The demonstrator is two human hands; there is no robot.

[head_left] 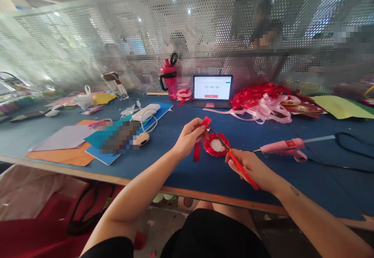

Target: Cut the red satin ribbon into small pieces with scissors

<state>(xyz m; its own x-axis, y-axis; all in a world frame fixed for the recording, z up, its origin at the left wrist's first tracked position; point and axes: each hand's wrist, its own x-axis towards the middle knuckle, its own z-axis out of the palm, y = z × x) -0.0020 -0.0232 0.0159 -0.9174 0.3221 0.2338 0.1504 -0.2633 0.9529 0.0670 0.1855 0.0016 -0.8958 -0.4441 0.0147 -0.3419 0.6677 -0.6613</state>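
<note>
A perforated metal partition [146,55] rises behind a blue surface [169,168] edged in wood. A heaped pile of red and pink ribbon [260,96] lies at its far side, beside a propped tablet [212,87] showing a timer. Nearer, a pink hot-glue gun [282,147] rests to the right, its nozzle towards the right hand [247,164].

That hand's fingers are curled round the handles of red-handled scissors [241,168]; the blades slant towards the left hand [189,135], whose fingers are pinched closed on a strip of red ribbon [197,152]. One end pokes above the fingertips, the other hangs below. Whether the blades touch it, I cannot tell. Just behind the scissors lies a ruffled red rosette [216,145] with a pale centre.

Trimming the strip seems the step in hand; a clean snip would call for holding it taut, fingertips clear of the blades.
</note>
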